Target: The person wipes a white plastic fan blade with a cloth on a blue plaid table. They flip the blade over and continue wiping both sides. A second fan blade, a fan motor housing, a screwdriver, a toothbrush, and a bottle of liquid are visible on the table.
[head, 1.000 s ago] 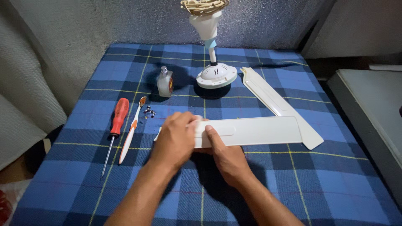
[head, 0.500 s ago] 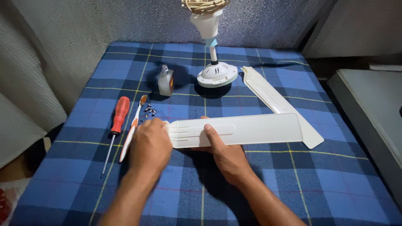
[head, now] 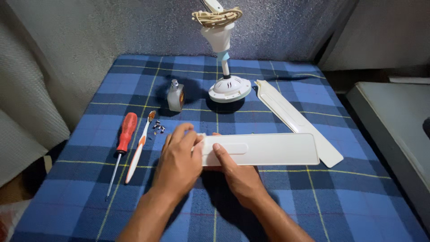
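You are working over a blue plaid cloth (head: pixel 313 206). A white fan blade (head: pixel 264 149) is lying across its middle, its far end touching a second blade (head: pixel 291 114). Your right hand (head: pixel 237 172) is gripping the near blade's left end, thumb on top. Your left hand (head: pixel 179 161) is covering that end, fingers pressing down together. Behind are standing the fan motor (head: pixel 230 88) and a small bottle (head: pixel 175 96). At left are lying a screwdriver (head: pixel 123 141), a toothbrush (head: pixel 139 145) and tiny screws (head: pixel 158 127).

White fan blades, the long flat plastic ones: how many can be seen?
2. One long white plastic fan blade lies under both hands; the other white blade lies diagonally behind it, right of the fan motor. None seem hidden.
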